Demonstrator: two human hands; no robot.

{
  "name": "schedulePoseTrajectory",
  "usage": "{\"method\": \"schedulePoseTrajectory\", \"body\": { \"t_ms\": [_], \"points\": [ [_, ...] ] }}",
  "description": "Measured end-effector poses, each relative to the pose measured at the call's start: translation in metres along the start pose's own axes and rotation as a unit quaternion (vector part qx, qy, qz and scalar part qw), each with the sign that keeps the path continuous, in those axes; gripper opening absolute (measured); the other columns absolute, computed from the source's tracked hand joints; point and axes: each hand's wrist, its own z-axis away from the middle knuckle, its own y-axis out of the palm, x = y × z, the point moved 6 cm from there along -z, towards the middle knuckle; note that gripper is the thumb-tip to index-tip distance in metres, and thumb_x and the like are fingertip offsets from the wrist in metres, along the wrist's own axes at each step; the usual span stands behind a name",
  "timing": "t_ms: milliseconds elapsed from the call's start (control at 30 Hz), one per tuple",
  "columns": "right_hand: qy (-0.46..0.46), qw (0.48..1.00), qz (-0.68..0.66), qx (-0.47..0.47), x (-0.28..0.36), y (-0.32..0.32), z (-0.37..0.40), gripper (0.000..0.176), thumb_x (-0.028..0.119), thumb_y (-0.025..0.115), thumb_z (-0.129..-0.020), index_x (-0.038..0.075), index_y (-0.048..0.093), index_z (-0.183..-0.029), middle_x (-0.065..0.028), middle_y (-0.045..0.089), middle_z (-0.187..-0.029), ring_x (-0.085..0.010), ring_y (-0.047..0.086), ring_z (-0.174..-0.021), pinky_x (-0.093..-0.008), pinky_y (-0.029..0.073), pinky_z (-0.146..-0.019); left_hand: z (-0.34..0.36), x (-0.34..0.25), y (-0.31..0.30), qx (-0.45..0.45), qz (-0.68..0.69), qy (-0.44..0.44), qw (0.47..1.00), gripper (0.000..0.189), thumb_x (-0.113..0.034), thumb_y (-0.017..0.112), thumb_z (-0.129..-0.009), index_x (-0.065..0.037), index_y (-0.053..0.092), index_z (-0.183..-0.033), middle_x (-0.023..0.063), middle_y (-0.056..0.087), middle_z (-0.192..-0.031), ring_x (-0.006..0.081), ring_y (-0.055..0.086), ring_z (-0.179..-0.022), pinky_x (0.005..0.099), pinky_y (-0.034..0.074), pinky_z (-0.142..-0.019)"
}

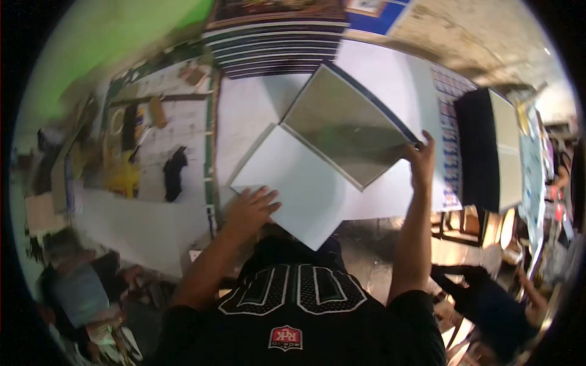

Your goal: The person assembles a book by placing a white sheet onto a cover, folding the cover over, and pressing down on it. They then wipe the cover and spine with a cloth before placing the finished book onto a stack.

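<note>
On the white table in front of me lies a pale sheet or panel (pixel 299 177), set at an angle with one corner toward my body. My left hand (pixel 253 210) rests flat on its left corner, fingers spread. Along its upper right side is a grey board (pixel 348 125) with a dark border on its far edge. The thumb and fingers of my right hand (pixel 421 160) pinch this board at its right corner. The two pieces meet along a straight edge; whether they are joined there I cannot tell.
A tall stack of dark, pale-edged flat items (pixel 278 46) stands at the back. To the left, a board (pixel 183 131) holds tape, a dark cloth (pixel 175 174) and tools. A black-sided box-like stack (pixel 482 149) is at the right. People sit low at both sides.
</note>
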Motion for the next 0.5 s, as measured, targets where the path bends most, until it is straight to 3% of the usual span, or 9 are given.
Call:
{"method": "schedulePoseTrajectory", "body": {
  "t_ms": [100, 133, 167, 200, 267, 333, 400, 500],
  "points": [
    [0.013, 1.000, -0.009, -0.018, -0.004, -0.029, 0.023, 0.059, 0.004, 0.061, -0.085, -0.003, 0.034, -0.138, -0.0146, 0.063, -0.100, -0.0178, 0.061, -0.084, -0.0293, 0.052, -0.072, -0.014, 0.007, 0.007, -0.029, -0.008, 0.054, 0.998, 0.048, -0.031, 0.071, -0.077, -0.022, 0.062, -0.123, 0.0013, 0.048, -0.142, 0.0245, 0.040, -0.135, 0.0526, 0.035, -0.108],
    [0.023, 0.998, -0.064, 0.019, -0.005, -0.030, 0.026, 0.055, 0.008, 0.061, -0.088, -0.002, 0.038, -0.136, -0.0146, 0.063, -0.104, -0.0192, 0.062, -0.087, -0.0308, 0.053, -0.075, -0.010, 0.012, 0.010, -0.049, -0.021, 0.064, 0.997, 0.054, -0.029, 0.076, -0.073, -0.023, 0.061, -0.124, 0.0010, 0.047, -0.143, 0.0249, 0.040, -0.135, 0.0525, 0.037, -0.107],
    [0.036, 0.990, -0.122, 0.067, -0.005, -0.021, 0.024, 0.050, 0.013, 0.061, -0.090, -0.002, 0.042, -0.135, -0.0145, 0.062, -0.108, -0.0205, 0.063, -0.091, -0.0324, 0.053, -0.077, -0.011, 0.010, 0.003, -0.052, -0.005, 0.069, 0.996, 0.044, -0.030, 0.066, -0.081, -0.021, 0.061, -0.123, -0.0008, 0.049, -0.141, 0.0236, 0.041, -0.134, 0.0539, 0.037, -0.105],
    [0.041, 0.988, -0.121, 0.089, -0.004, -0.025, 0.024, 0.043, 0.022, 0.058, -0.095, -0.001, 0.049, -0.130, -0.0140, 0.062, -0.113, -0.0221, 0.063, -0.097, -0.0346, 0.053, -0.079, -0.011, 0.013, 0.002, -0.050, -0.012, 0.050, 0.997, 0.044, -0.030, 0.066, -0.081, -0.021, 0.061, -0.123, -0.0008, 0.049, -0.141, 0.0236, 0.041, -0.134, 0.0539, 0.037, -0.105],
    [0.059, 0.974, -0.133, 0.176, 0.007, -0.025, 0.020, 0.047, 0.031, 0.054, -0.098, -0.001, 0.049, -0.130, -0.0156, 0.061, -0.118, -0.0224, 0.063, -0.100, -0.0363, 0.052, -0.083, -0.009, 0.013, 0.006, -0.050, -0.028, 0.075, 0.996, 0.045, -0.030, 0.066, -0.079, -0.023, 0.060, -0.124, -0.0012, 0.049, -0.141, 0.0233, 0.041, -0.134, 0.0536, 0.036, -0.106],
    [0.038, 0.929, -0.173, 0.324, 0.021, -0.015, 0.010, 0.062, 0.047, 0.051, -0.097, -0.004, 0.047, -0.132, -0.0168, 0.058, -0.122, -0.0237, 0.060, -0.107, -0.0381, 0.049, -0.092, -0.010, 0.016, 0.004, -0.023, -0.023, 0.039, 0.999, 0.046, -0.030, 0.065, -0.079, -0.024, 0.059, -0.125, -0.0024, 0.048, -0.143, 0.0228, 0.040, -0.135, 0.0529, 0.035, -0.108],
    [0.011, 0.901, -0.105, 0.421, 0.039, 0.008, -0.010, 0.106, 0.079, 0.051, -0.078, -0.008, 0.041, -0.137, -0.0222, 0.050, -0.134, -0.0288, 0.048, -0.124, -0.0413, 0.038, -0.104, -0.014, 0.015, 0.008, 0.033, -0.009, 0.018, 0.999, 0.045, -0.030, 0.063, -0.080, -0.025, 0.059, -0.125, -0.0036, 0.047, -0.144, 0.0220, 0.038, -0.136, 0.0522, 0.033, -0.110],
    [0.028, 0.809, -0.118, 0.576, 0.066, 0.076, -0.030, 0.117, 0.083, 0.050, -0.074, -0.008, 0.029, -0.145, -0.0251, 0.042, -0.142, -0.0306, 0.045, -0.127, -0.0428, 0.037, -0.104, -0.017, 0.019, 0.010, 0.090, -0.004, -0.012, 0.996, 0.050, -0.032, 0.066, -0.078, -0.026, 0.058, -0.127, -0.0049, 0.042, -0.147, 0.0207, 0.035, -0.139, 0.0512, 0.030, -0.113]
  ]
}}
